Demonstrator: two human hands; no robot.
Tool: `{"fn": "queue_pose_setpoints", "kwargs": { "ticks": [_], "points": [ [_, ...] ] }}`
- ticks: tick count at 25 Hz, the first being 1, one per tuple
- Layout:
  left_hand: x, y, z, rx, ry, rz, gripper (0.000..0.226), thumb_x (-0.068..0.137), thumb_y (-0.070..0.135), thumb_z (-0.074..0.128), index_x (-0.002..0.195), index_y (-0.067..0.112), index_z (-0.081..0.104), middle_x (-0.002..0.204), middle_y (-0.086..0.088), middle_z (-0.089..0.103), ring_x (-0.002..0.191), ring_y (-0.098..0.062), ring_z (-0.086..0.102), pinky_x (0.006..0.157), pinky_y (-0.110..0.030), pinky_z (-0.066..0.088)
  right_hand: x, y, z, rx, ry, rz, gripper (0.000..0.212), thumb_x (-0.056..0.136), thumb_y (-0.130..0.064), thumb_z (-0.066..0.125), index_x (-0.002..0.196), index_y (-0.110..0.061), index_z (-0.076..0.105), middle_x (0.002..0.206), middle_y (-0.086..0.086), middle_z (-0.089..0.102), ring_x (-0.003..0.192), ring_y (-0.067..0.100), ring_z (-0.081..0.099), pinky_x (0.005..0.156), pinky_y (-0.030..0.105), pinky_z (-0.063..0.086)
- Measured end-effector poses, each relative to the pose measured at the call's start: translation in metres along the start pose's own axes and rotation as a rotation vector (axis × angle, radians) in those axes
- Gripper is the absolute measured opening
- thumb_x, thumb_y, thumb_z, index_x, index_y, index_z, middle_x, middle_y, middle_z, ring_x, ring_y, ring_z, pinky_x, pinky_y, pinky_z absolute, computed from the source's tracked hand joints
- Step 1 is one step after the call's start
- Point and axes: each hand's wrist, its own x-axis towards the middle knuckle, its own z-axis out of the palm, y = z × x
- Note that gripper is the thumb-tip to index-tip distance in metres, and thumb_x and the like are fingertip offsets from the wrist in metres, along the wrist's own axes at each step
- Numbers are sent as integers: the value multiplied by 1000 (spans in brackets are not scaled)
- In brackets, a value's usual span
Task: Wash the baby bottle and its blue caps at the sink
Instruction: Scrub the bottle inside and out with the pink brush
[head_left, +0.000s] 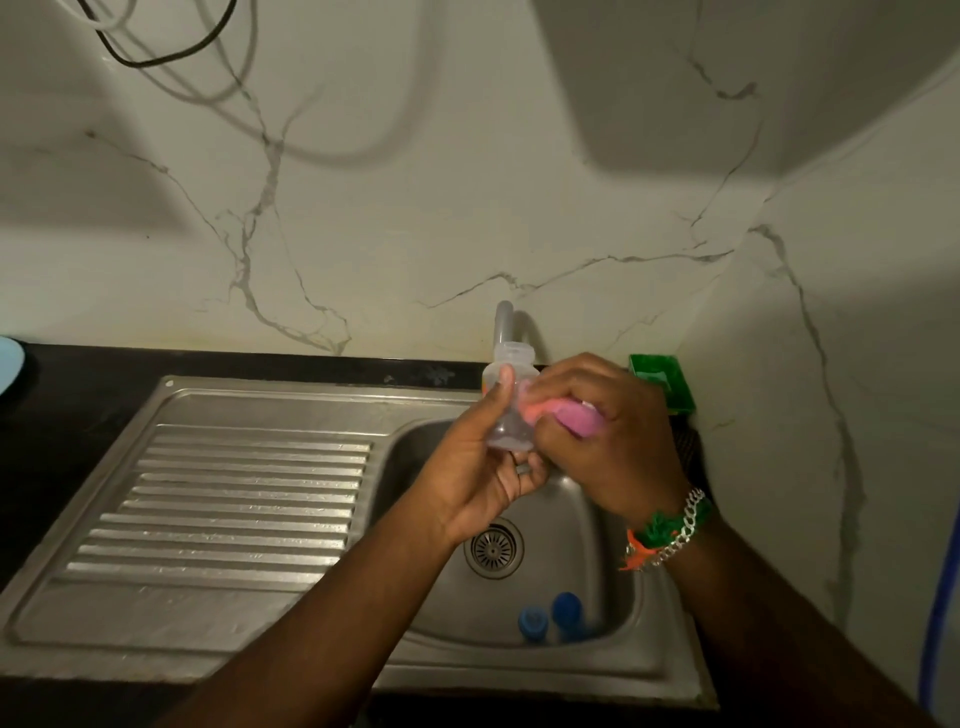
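You've got no readable text, brand or nos. anywhere. The baby bottle (506, 402) shows a small orange/yellow mark on its side, too blurred to read as print.

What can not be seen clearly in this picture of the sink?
Head view:
- Baby bottle: its middle is hidden by the left hand and the pink sponge.
- Sponge: mostly covered by the right hand.
- Tap: the bottle hides its base.
- Two blue caps: dim, blurred.
- Light blue object: cut by the left edge.
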Motion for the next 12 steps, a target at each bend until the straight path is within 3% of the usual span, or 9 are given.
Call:
{"fn": "queue_pose_setpoints", "kwargs": {
  "ticks": [2, 5, 9, 12],
  "points": [
    [1, 0, 0, -32, 7, -6, 63, 91, 53, 64, 136, 10, 53, 108, -10, 64, 87, -17, 60, 73, -28, 51, 4, 2, -4, -30, 69, 114, 20, 85, -15, 67, 101, -20, 77, 100, -6, 72, 87, 5, 66, 73, 33, 58],
    [1, 1, -1, -14, 52, 32, 68, 98, 50, 56, 145, 2, 47, 122, -20, 57, 98, -24, 60, 86, -36, 49, -2, 1, -5, -5, -20, -11, 18, 80, -11, 71, 95, -16, 78, 96, -4, 72, 86, 8, 68, 71, 35, 58],
    [2, 0, 0, 39, 79, 54, 54, 95, 43, 66, 134, 7, 58, 111, -15, 69, 89, -21, 69, 71, -30, 60, 3, 3, -7, -3, 63, 164, 22, 83, -10, 69, 102, -19, 77, 102, -6, 72, 90, 8, 67, 77, 38, 58],
    [1, 0, -4, 90, 84, 82, 53, 100, 40, 59, 140, 6, 55, 118, -17, 68, 98, -24, 70, 74, -35, 62, -7, -1, -7, 6, -14, 22, 18, 82, -12, 69, 96, -15, 78, 99, -3, 72, 90, 10, 68, 75, 36, 58]
  ]
}}
